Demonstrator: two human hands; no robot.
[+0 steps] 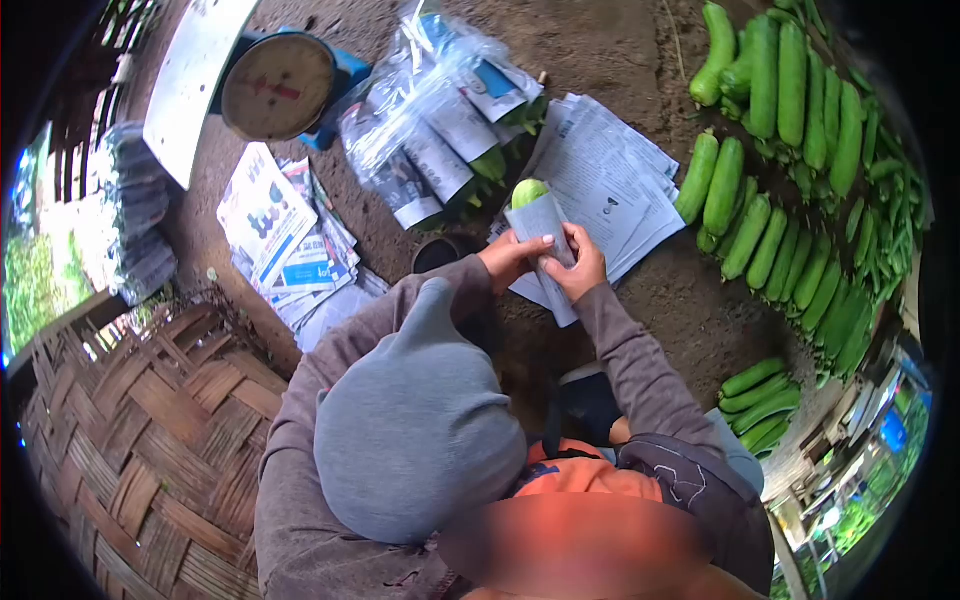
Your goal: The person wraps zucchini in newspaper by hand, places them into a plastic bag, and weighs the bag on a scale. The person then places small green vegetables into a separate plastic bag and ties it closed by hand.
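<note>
As forearms point(650, 368) converge, left hand point(512, 258) and right hand point(580, 264) grip a wrapped vegetable point(536, 213)

Vegetables point(790, 80): smooth, soft sheen. Bags point(430, 110): clear plastic, glossy, crinkled. Printed sheets point(610, 180): matt paper. Floor point(650, 60): rough, matt earth. Wall panel point(165, 430): woven, bamboo-like strips. Hood point(410, 440): matt grey cloth.
</note>
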